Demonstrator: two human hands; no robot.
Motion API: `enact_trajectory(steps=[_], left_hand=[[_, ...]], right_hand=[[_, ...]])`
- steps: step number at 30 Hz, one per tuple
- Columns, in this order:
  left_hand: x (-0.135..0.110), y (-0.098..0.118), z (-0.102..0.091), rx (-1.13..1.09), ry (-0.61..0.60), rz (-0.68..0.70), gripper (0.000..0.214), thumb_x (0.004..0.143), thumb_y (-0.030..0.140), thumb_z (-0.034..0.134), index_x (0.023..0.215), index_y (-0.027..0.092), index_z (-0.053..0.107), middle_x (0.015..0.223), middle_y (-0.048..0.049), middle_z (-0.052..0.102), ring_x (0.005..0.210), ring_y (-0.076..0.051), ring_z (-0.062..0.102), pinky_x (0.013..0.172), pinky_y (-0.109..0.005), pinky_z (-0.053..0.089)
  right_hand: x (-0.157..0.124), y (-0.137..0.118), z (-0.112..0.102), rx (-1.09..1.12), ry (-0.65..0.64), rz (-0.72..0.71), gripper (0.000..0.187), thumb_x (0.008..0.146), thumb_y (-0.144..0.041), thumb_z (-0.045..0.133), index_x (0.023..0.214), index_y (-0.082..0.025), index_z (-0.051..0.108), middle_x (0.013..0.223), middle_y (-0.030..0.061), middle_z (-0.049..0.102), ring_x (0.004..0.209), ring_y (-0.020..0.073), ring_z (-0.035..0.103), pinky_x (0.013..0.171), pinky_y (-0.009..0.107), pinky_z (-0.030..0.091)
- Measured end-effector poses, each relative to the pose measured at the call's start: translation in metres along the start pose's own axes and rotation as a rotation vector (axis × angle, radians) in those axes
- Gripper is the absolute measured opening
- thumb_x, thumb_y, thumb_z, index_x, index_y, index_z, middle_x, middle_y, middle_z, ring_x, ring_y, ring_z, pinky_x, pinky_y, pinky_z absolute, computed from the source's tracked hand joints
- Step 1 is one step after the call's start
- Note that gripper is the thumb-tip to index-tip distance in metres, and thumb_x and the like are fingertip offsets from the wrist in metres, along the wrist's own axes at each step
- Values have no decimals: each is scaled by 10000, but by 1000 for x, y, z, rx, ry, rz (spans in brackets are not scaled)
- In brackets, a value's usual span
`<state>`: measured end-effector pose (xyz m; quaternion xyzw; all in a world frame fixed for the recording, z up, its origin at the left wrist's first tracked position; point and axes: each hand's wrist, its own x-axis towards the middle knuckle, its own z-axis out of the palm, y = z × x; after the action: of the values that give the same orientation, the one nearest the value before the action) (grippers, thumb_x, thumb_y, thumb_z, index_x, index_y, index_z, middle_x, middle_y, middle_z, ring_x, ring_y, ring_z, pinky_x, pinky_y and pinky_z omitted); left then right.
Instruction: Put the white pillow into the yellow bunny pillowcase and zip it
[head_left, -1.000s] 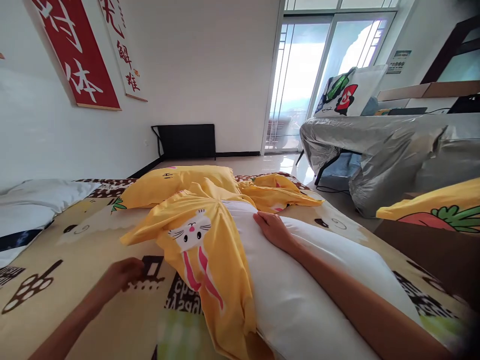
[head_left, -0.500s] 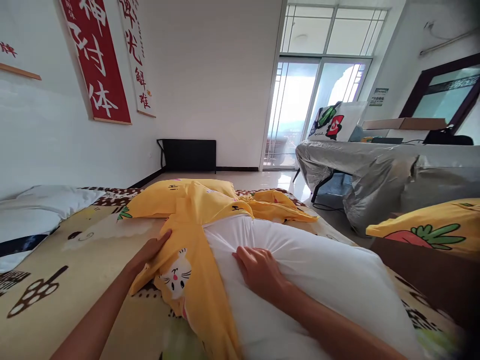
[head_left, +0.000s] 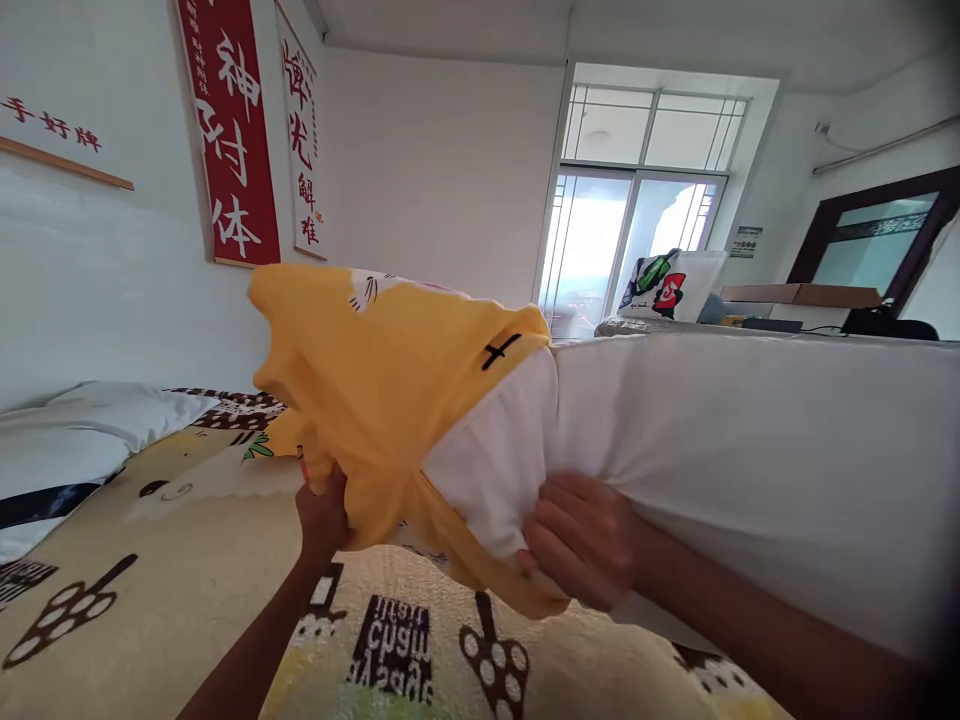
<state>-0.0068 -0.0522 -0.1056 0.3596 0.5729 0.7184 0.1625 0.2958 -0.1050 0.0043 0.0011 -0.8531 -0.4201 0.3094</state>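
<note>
In the head view, the left hand [head_left: 324, 515] is closed around a bunched lower edge of the yellow pillowcase [head_left: 375, 380], its fingers curled into the cloth; the right hand [head_left: 581, 540] is closed on the lower side of the white pillow [head_left: 712, 430], gripping a fold near the mouth of the pillowcase, with the thumb mostly hidden. The pillowcase covers the left end of the pillow, and the rest of the pillow lies bare, stretching to the right edge; both are tilted up in front of the person, above the patterned blanket [head_left: 202, 560]; whether their lower side touches it, I cannot tell. Behind the left hand, a piece of yellow cloth [head_left: 283, 435] with a green leaf print rests on the blanket; at the far left lies a white cushion [head_left: 67, 430] with a dark band. A red banner [head_left: 232, 140] and a white banner [head_left: 301, 150] hang on the wall; beyond the pillow stand a printed bag [head_left: 667, 285] and a cardboard box [head_left: 802, 295], with a glass door [head_left: 592, 240] behind.
</note>
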Motion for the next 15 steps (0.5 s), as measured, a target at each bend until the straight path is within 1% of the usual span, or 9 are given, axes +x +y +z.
enact_trajectory(steps=[2, 4, 6, 7, 9, 11, 12, 13, 15], left_hand=[[-6, -27, -5, 97, -120, 16, 461, 608, 579, 574, 665, 123, 613, 627, -100, 651, 630, -234, 616, 494, -277, 461], [-17, -55, -11, 182, -228, 58, 411, 603, 551, 587, 533, 147, 582, 505, -83, 607, 515, -223, 580, 446, -282, 430], [-26, -81, -16, 255, -288, 140, 410, 638, 540, 573, 469, 167, 569, 462, -81, 589, 473, -224, 566, 450, -301, 433], [-29, -92, -18, 287, -298, 192, 415, 662, 535, 562, 460, 174, 574, 459, -85, 589, 479, -234, 574, 463, -314, 443], [-32, -109, -21, 347, -293, 312, 416, 716, 518, 543, 486, 179, 616, 488, -106, 612, 543, -265, 612, 493, -335, 467], [-31, -118, -23, 392, -283, 454, 400, 765, 495, 529, 577, 176, 682, 567, -126, 658, 642, -287, 651, 535, -345, 496], [-31, -120, -24, 407, -280, 532, 388, 782, 480, 527, 626, 173, 705, 607, -132, 676, 680, -289, 664, 559, -347, 509], [-31, -121, -24, 415, -282, 615, 378, 795, 464, 526, 654, 168, 715, 630, -133, 686, 690, -282, 671, 577, -344, 518], [-31, -118, -25, 415, -304, 786, 355, 817, 417, 522, 643, 164, 702, 631, -118, 688, 639, -240, 671, 578, -311, 522]], right_hand=[[-29, -25, 9, 50, -146, 19, 346, 912, -186, 433, 572, -170, 495, 513, 3, 429, 495, 132, 359, 525, 325, 194], [-53, -49, 16, 104, -315, 49, 329, 906, -153, 404, 595, -179, 506, 518, 8, 472, 482, 138, 373, 522, 332, 201], [-59, -58, 15, 175, -480, 99, 314, 909, -151, 399, 616, -189, 505, 513, -2, 502, 469, 134, 381, 514, 325, 217], [-54, -53, 13, 226, -538, 137, 309, 919, -180, 405, 625, -193, 501, 514, -10, 511, 469, 129, 389, 511, 314, 231], [-30, -22, 6, 331, -549, 278, 323, 945, -285, 410, 645, -196, 493, 540, -18, 532, 497, 115, 421, 523, 277, 273], [-1, 28, 7, 347, -369, 528, 345, 962, -338, 357, 692, -189, 512, 601, -2, 557, 554, 110, 460, 566, 248, 319], [12, 55, 12, 320, -278, 686, 327, 956, -361, 354, 749, -188, 540, 670, 13, 591, 604, 115, 494, 591, 243, 339], [21, 80, 22, 293, -242, 805, 307, 937, -389, 376, 788, -193, 560, 728, 22, 615, 654, 129, 519, 623, 249, 357], [30, 118, 50, 317, -301, 965, 274, 911, -398, 403, 885, -210, 601, 898, 41, 659, 837, 178, 569, 771, 299, 389]])
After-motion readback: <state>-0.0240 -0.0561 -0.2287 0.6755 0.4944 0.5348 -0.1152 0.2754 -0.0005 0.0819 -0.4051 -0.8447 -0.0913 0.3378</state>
